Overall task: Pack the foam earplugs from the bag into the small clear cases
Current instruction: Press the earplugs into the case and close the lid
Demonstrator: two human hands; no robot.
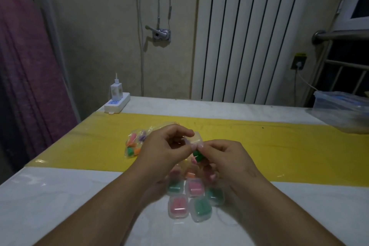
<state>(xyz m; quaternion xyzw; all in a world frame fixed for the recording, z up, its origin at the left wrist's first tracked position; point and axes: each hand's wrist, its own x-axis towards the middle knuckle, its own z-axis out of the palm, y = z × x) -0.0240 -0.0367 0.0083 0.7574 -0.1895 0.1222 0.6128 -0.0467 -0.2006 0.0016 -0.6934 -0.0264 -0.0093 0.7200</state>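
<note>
My left hand (163, 150) holds a small clear case (194, 138) up above the table, fingers curled round it. My right hand (221, 156) pinches a green foam earplug (197, 156) just below the case. A clear bag of coloured earplugs (133, 146) lies on the yellow strip to the left of my hands. Several closed clear cases sit near the front under my wrists, some with pink earplugs (177, 205) and some with green earplugs (200, 208). More cases and an orange earplug (189, 174) lie partly hidden beneath my hands.
A white power strip with a charger (116, 102) stands at the table's back left corner. A clear plastic box (343, 110) sits at the right edge. The white table (69, 195) has a yellow strip (279, 146) across its middle. A radiator and wall stand behind.
</note>
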